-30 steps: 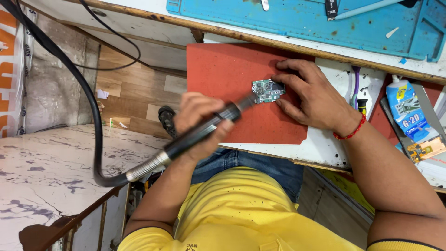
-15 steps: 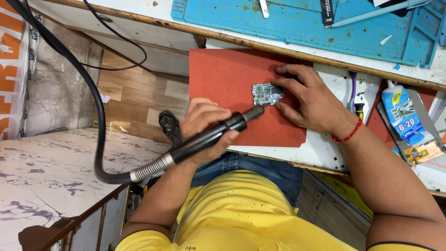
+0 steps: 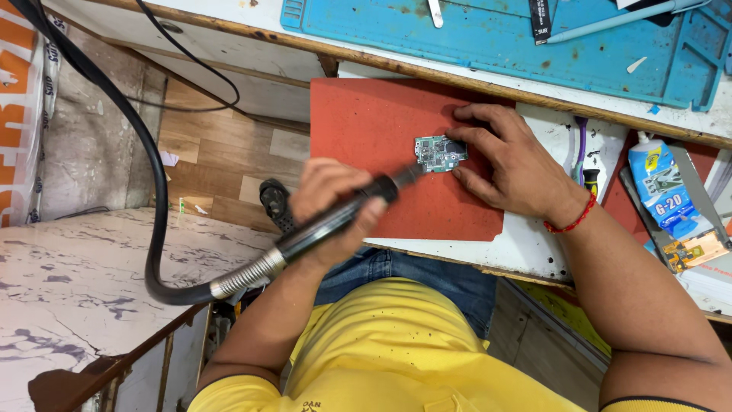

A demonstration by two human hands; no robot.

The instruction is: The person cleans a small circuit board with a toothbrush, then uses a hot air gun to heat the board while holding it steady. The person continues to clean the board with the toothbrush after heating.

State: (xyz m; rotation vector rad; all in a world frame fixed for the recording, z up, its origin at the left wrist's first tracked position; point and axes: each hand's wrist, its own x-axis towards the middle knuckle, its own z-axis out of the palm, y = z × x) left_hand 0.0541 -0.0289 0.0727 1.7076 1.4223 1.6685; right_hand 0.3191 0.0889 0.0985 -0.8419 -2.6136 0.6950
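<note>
Grip of the left hand point(image 3: 335, 202): fingers wrapped tight around a black rotary handpiece point(image 3: 335, 217), held like a pen, its tip angled at the lower left edge of a small green circuit board point(image 3: 438, 153). Whether tip and board touch cannot be told. Right hand point(image 3: 511, 164) lies flat, fingers spread, fingertips pressing the board's right side down; it clasps nothing. A red thread bracelet point(image 3: 572, 221) circles that wrist.

Board lies near the middle of a red mat point(image 3: 366, 126) on the white worktop point(image 3: 534, 252). From the handpiece a coiled metal sleeve runs into a thick black flexible shaft point(image 3: 156, 206) that loops up and off to the upper left.

Packages and labels: a blue and white glue bottle point(image 3: 662, 191) with a yellow patch on its label lies at the right edge, nozzle pointing up, beside a small orange card point(image 3: 698, 250). A blue work mat point(image 3: 518, 38) spans the top. An orange and white banner point(image 3: 19, 114) hangs at far left.
</note>
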